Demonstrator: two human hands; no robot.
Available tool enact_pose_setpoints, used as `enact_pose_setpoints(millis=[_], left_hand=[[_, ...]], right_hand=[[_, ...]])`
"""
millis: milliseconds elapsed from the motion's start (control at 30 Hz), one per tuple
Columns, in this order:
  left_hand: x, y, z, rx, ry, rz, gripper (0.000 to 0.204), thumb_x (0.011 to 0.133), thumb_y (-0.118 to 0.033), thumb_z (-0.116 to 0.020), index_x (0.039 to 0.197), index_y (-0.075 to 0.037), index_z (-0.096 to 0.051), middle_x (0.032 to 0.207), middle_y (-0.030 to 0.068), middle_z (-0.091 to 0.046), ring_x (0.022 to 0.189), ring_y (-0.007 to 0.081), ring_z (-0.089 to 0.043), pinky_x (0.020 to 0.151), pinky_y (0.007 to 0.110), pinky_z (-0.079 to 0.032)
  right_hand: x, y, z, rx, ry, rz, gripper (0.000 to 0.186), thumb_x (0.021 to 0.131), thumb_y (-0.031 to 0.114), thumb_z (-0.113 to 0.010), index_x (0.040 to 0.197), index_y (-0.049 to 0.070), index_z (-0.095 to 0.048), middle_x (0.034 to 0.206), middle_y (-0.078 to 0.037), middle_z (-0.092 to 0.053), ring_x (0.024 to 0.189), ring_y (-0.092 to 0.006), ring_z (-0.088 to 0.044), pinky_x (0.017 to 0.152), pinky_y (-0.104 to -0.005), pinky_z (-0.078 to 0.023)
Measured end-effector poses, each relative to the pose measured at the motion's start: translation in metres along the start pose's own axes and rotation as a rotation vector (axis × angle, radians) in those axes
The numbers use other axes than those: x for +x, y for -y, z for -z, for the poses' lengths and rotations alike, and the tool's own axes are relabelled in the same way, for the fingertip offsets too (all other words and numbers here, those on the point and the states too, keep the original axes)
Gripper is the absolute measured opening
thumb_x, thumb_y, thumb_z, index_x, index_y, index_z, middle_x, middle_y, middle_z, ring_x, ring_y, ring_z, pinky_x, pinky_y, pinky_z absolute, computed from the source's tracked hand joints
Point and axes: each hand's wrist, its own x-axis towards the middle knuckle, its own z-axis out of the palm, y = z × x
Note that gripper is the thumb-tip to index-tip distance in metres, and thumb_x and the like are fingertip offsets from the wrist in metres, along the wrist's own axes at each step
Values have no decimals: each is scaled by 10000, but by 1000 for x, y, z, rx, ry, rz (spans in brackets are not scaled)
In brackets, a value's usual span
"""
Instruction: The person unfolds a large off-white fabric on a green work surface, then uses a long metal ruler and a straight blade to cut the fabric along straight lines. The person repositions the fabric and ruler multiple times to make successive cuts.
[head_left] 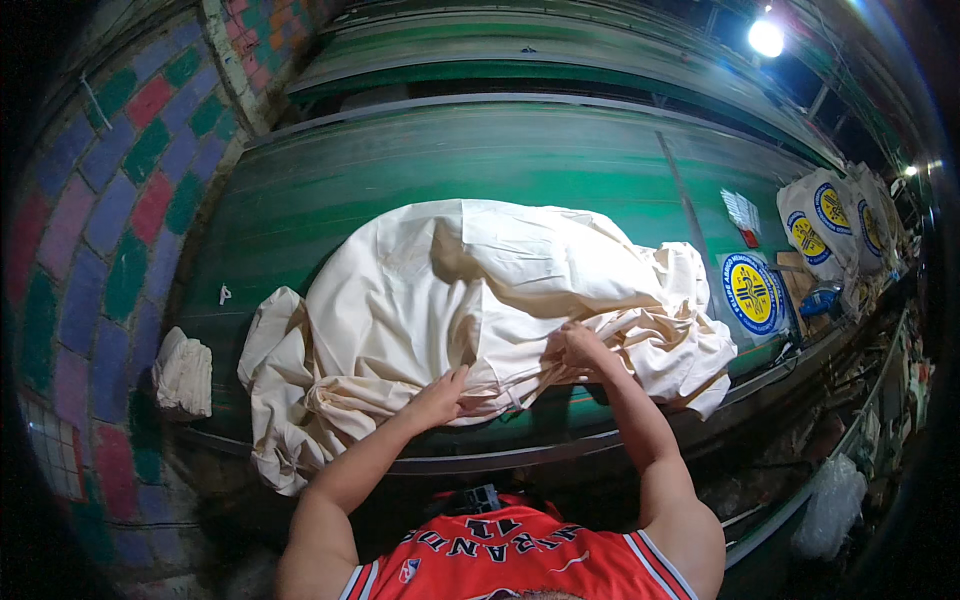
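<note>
Along a long green tabletop (330, 165), a rumpled heap of cream cloth (385, 290) is centred. Its folds are gripped by the right hand (579, 346) at four o'clock; whether any are held by the left hand (438, 402), at seven, cannot be told. Limp, bulky handling is expected; gathered edges are best grasped.

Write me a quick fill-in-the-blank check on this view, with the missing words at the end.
1. The large cream cloth lies on a ____ table.
2. Of the left hand and the right hand, both on the cloth, the ____ one is higher in the picture.
3. The small cream bundle sits toward the table's ____ end.
4. The person wears a ____ sleeveless shirt.

Missing words: green; right; left; red.
</note>
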Motion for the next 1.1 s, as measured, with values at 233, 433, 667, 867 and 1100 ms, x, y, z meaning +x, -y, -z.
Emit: enact_pose_setpoints(millis=[233, 433, 667, 867, 1100], left_hand=[[-37, -33, 5, 57, -400, -281, 236, 819, -91, -638, 1043, -19, -631, 1101, 174, -621, 987, 410, -584, 849, 452, -478], [-57, -56, 13, -93, 510, -177, 344, 821, -246, -742, 1058, -19, -639, 914, 170, -679, 895, 334, -657, 773, 401, -510], [-25, -76, -3, -84, 18, 50, 394, 867, -256, -699, 1142, 12, -610, 1096, 200, -640, 984, 346, -634, 870, 399, -502], [-2, -64, -47, 138, -424, -50, 668, 839, -253, -725, 1387, -6, -435, 1307, 262, -517, 1184, 375, -555, 988, 430, -451], [35, -46, -55, 13, 87, 185, 623, 799, -151, -646, 1372, 7, -459, 1096, 251, -665, 1042, 391, -637, 916, 414, -498]], right_hand=[[-90, 21, 68, 206, -53, 137, 219, 716, 211, -777, 877, 73, -722, 956, -122, -684, 933, -295, -646, 825, -421, -478], [-163, 27, 62, 523, 621, 265, 315, 838, 105, -630, 1145, 45, -673, 991, -147, -722, 894, -244, -687, 801, -367, -513], [-160, -9, 53, 664, -37, -179, 296, 890, 202, -653, 1117, 12, -646, 941, -176, -703, 874, -271, -683, 796, -371, -515], [-157, -14, 11, 458, 13, -92, 220, 885, 166, -646, 1036, 8, -672, 933, -176, -691, 872, -315, -677, 797, -383, -530], [-172, -2, -10, 494, -37, -35, 238, 869, 212, -642, 1015, 28, -674, 944, -191, -686, 882, -362, -659, 793, -413, -520]])
